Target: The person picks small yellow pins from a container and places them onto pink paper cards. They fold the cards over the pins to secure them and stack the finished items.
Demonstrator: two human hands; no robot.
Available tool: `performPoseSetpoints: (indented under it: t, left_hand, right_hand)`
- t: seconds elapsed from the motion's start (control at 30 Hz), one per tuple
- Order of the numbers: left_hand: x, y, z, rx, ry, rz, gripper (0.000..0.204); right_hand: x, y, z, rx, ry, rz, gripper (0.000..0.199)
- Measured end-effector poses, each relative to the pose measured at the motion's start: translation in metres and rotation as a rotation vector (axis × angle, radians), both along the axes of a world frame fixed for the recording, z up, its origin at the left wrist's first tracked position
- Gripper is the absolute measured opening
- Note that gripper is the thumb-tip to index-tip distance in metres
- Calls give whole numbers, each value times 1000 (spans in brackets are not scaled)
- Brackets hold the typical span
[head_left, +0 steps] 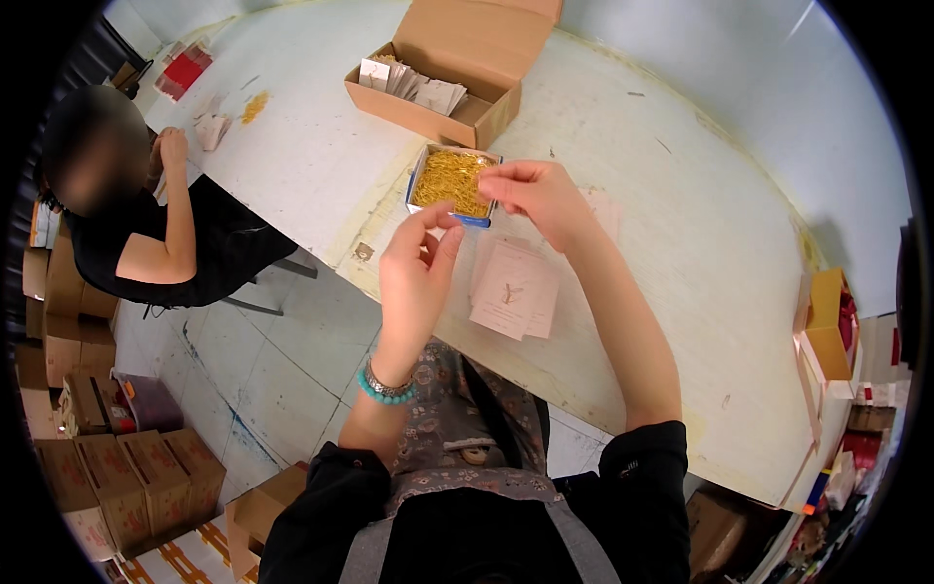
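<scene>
Over the small blue-and-white box (415, 185) full of thin gold-coloured metal pieces (452, 181), my right hand (540, 200) is closed in a pinch at the box's right side. Curled at the near edge of that box, my left hand (416, 258) has thumb and forefinger drawn close together. Whatever either hand pinches is too small to make out. Below my right wrist lies a loose stack of pale pink cards (513, 292); the top one carries a small thin gold-toned piece at its middle.
Behind the small box stands an open cardboard box (428, 117) holding several cards. At the left, a co-worker (146, 209) sits at the table beside cards (211, 129) and a gold pile (255, 107). Cartons (126, 487) stand on the floor; a yellow box (827, 321) sits far right.
</scene>
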State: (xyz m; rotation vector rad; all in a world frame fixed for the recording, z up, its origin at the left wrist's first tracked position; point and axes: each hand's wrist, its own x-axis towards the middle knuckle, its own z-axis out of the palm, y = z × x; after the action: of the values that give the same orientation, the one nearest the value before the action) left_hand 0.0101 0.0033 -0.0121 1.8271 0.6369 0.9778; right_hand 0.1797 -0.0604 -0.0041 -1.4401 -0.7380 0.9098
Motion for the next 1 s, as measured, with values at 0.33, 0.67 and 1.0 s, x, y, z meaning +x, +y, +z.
performPoseSetpoints:
  t: [0.33,0.67,1.0]
  left_hand:
    - [-6,-8,14,166,-128,-309,18]
    - [-8,-20,23,522,-108,-141,24]
    - [-6,-27,20,453,-130,-113,18]
  right_hand:
    - [-33,-63,26,27,135,95,20]
    - [-44,-71,28,106,105,85,15]
    - [-47,-70,20,100,132,75,17]
